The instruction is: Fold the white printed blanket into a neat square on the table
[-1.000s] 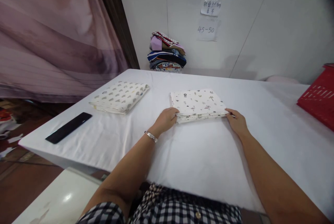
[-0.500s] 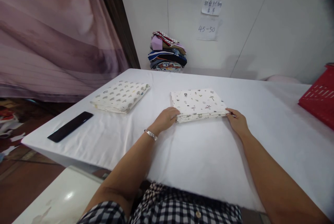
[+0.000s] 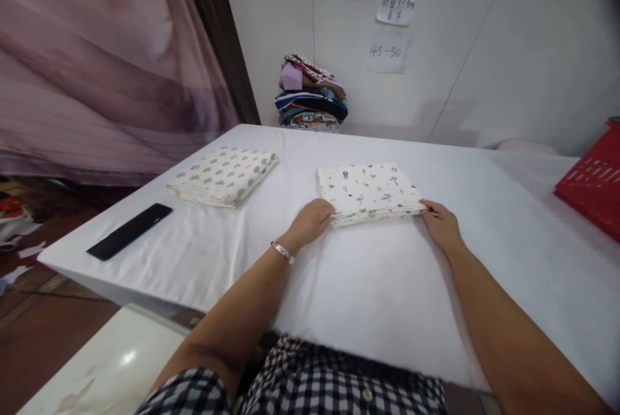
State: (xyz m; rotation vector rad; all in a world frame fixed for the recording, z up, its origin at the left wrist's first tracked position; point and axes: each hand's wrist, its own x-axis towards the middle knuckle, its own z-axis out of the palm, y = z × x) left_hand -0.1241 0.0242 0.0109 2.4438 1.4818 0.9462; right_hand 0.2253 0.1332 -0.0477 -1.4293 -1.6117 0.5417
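A folded white cloth [image 3: 371,189] with small palm and plant prints lies on the white-covered table [image 3: 387,292] in front of me. Its layered front edge faces me. My left hand [image 3: 314,220] pinches the near left corner, fingers closed on the layers. At the near right corner, my right hand [image 3: 440,224] grips the cloth between thumb and fingers. To the left lies a second folded cloth [image 3: 225,176], white with grey printed shapes, which neither hand touches.
A black phone-like slab [image 3: 130,232] lies near the table's left edge. A red plastic basket [image 3: 593,176] stands at the far right. Piled folded fabrics [image 3: 312,95] rise behind the far edge, against the wall. A white surface [image 3: 116,363] sits lower left.
Both hands keep hold of the printed cloth's near corners. Its front layers look slightly flatter and more even. The camera view has shifted a little.
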